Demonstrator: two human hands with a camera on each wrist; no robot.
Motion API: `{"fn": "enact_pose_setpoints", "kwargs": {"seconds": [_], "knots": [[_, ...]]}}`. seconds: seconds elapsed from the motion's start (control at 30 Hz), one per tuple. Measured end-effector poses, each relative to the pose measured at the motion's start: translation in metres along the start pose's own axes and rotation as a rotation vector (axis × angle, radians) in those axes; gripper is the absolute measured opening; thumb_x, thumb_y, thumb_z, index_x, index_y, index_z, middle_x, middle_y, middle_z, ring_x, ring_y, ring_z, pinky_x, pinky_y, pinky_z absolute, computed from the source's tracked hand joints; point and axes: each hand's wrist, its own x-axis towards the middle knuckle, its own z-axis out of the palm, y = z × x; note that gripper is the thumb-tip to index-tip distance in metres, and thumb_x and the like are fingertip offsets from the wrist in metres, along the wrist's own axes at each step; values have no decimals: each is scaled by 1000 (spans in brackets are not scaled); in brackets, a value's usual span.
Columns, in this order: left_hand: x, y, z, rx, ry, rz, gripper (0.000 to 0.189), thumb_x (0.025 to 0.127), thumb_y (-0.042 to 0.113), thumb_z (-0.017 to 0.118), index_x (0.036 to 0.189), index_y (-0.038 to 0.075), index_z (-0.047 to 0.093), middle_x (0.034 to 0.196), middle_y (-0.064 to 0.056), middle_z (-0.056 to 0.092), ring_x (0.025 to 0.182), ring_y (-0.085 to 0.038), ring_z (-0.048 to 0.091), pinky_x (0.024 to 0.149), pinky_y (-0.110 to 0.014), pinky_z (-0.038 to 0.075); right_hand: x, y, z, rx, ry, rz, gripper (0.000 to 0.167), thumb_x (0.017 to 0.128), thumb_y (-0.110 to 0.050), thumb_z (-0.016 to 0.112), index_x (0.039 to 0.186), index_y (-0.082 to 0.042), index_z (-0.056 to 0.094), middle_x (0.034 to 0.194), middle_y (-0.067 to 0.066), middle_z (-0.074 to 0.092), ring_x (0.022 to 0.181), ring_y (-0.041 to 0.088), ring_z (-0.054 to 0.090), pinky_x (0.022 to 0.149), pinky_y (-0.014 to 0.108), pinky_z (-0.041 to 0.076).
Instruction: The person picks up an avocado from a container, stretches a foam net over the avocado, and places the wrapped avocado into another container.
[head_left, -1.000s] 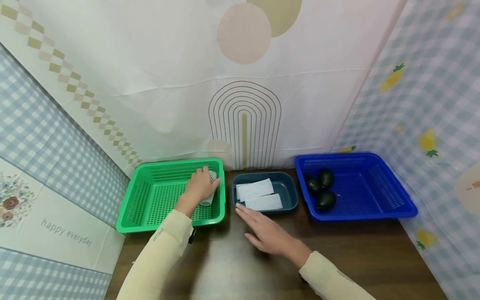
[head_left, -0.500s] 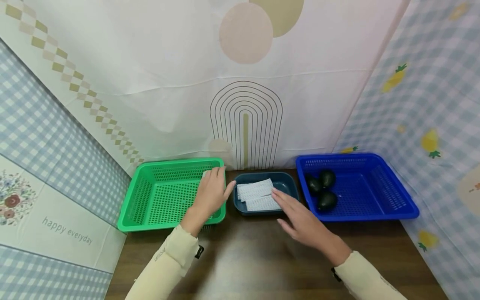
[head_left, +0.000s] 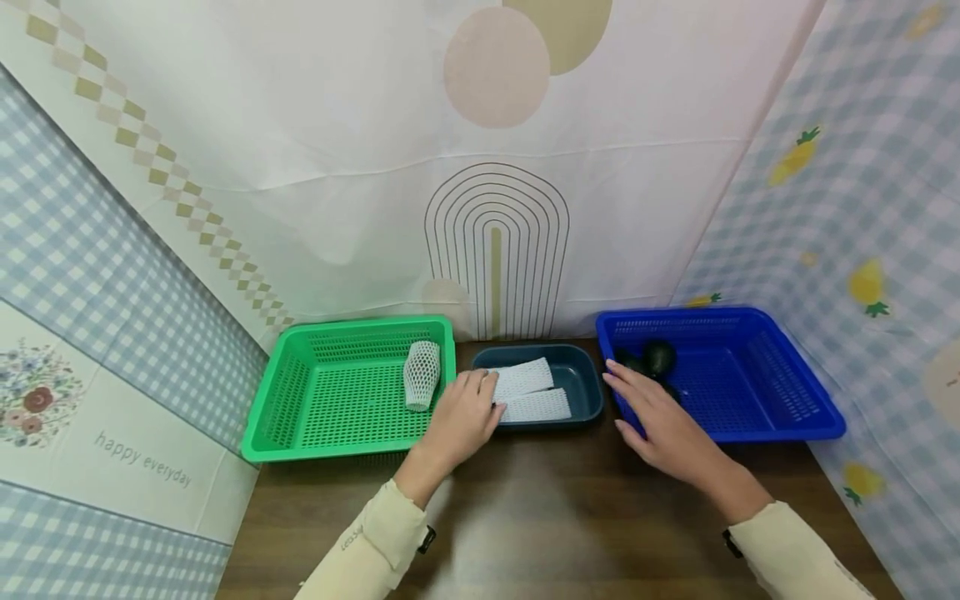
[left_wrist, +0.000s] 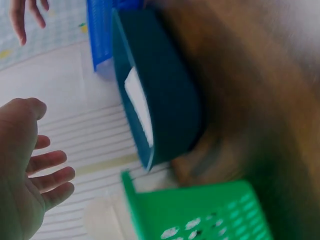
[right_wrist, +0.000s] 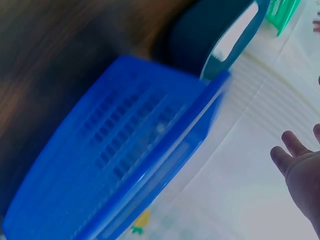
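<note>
My left hand (head_left: 461, 417) is over the left end of the dark teal tray (head_left: 588, 408), holding nothing. In the left wrist view its fingers (left_wrist: 52, 177) are loosely bent and apart from the tray. Two groups of flat white foam net sleeves (head_left: 521, 379) lie in that tray. My right hand (head_left: 667, 429) hovers at the left edge of the blue basket (head_left: 813, 429), nothing in its fingers. Dark green avocados (head_left: 660, 358) sit inside that basket, partly hidden by this hand. A bulging white foam net sleeve (head_left: 422, 375) lies in the green basket (head_left: 258, 433); its contents cannot be made out.
All three containers stand in a row on a brown wooden table (head_left: 555, 533), the tray between the baskets. A printed white cloth (head_left: 360, 233) hangs behind them. Checked cloths (head_left: 817, 200) hang on both sides.
My left hand has let go of the bulging foam net sleeve in the green basket and moved right to the tray. My right hand has moved right, from the tray to the blue basket.
</note>
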Motion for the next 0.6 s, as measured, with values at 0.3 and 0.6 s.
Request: {"fn": "enact_pose_setpoints", "kwargs": {"seconds": [0.3,0.6], "knots": [[-9,22,27,82,-119,23,47,96,38,72,129,5,63,118,-10,69,105,-26,65,84,-39,57,1,40,-20,-57,-95,27,80,83,-9,84,154,-8,47,164,14,37,143,42,42,104,64,41],[-15,27,47,172,-164,62,34,94,37,74,111,10,63,98,-4,67,89,-20,64,71,-33,54,2,79,-25,-58,-304,59,71,82,-10,86,146,-11,56,154,19,48,136,46,47,105,67,43]]}}
